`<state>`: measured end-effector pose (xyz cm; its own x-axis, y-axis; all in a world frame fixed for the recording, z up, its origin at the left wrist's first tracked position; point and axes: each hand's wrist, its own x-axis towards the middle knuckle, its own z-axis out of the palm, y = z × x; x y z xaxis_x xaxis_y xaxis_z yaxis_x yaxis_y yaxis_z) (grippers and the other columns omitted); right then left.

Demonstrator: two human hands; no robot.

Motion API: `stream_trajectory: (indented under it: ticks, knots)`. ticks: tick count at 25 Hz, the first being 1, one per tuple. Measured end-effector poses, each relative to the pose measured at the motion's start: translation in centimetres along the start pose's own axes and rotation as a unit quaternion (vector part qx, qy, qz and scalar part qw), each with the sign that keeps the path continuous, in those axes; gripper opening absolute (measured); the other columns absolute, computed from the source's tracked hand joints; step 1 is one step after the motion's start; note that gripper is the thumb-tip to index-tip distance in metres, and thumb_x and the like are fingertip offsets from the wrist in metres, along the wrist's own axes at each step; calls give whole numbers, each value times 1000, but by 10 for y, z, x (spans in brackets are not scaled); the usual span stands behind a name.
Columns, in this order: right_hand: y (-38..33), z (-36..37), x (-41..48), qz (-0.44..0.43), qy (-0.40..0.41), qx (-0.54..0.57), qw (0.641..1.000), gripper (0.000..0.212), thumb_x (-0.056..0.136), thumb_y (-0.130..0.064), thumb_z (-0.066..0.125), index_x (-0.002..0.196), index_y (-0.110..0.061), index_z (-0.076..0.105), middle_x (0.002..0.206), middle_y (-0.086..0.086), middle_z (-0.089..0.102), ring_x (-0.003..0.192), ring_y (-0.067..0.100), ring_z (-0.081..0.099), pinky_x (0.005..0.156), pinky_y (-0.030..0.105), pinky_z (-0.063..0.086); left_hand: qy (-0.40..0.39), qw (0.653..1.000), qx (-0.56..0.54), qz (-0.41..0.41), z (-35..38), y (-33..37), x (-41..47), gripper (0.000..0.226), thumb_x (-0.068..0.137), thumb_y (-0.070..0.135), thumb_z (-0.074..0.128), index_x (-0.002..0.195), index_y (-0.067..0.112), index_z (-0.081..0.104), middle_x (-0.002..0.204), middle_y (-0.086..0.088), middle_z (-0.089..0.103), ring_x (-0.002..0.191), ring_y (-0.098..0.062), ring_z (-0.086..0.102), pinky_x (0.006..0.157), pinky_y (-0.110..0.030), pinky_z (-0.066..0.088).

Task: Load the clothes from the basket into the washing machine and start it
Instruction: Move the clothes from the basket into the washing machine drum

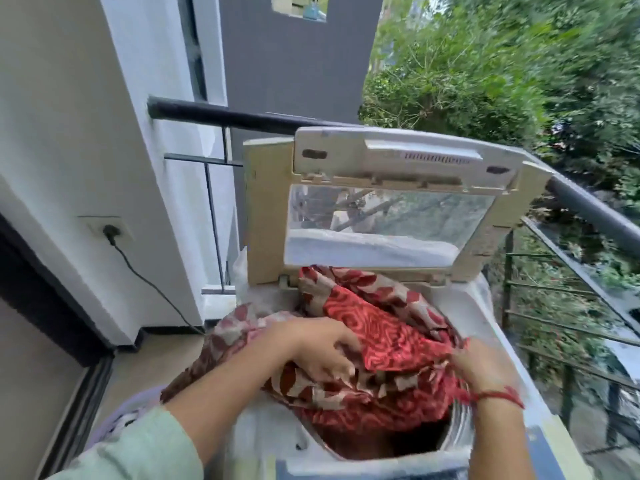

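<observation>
A white top-loading washing machine (498,344) stands before me with its lid (388,202) raised upright. A large red and beige patterned cloth (384,334) is bunched over the drum opening, and part of it drapes over the machine's left edge. My left hand (318,348) presses down on the cloth's middle, fingers curled into the fabric. My right hand (481,368), with a red thread at the wrist, pinches the cloth's right edge at the drum rim. A lilac laundry basket (114,422) shows at lower left, mostly hidden by my left arm.
A dark balcony railing (588,209) runs behind and to the right of the machine, with trees beyond. A wall socket (110,230) with a black cable is on the white wall at left. Tiled floor lies left of the machine.
</observation>
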<state>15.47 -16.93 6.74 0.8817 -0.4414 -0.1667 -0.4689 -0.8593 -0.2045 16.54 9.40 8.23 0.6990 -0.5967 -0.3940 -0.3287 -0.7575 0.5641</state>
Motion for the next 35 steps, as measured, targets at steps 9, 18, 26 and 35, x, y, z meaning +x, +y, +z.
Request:
stream_trajectory:
  ticks: [9,18,26,35]
  knots:
    - [-194,66,-93,-436,-73,94,892,35,88,-35,55,119,-19,57,119,4,58,112,24,54,93,35,42,383,870,-125,-285,37,-178,-112,41,87,12,56,127,22,51,128,-7,52,116,-23,52,95,-30,40]
    - [-302,262,-109,-537,-231,-407,702,90,66,-56,-25,147,-33,5,147,3,39,96,7,56,95,30,46,113,907,-188,-360,171,-280,-168,78,75,28,71,141,23,31,139,-9,31,126,-29,38,98,-36,41]
    - [-318,190,-122,-622,-97,-310,712,28,88,-10,47,108,-23,61,93,1,65,82,18,63,64,27,50,187,880,-225,-374,169,-298,-178,87,75,25,73,145,21,21,143,-9,28,127,-28,37,96,-40,43]
    - [-361,226,-165,-580,-166,-399,690,40,86,-44,54,116,-18,56,113,5,58,106,26,56,93,41,43,142,860,-258,-416,199,-333,-193,80,78,33,72,142,24,26,144,-8,26,124,-27,42,94,-38,44]
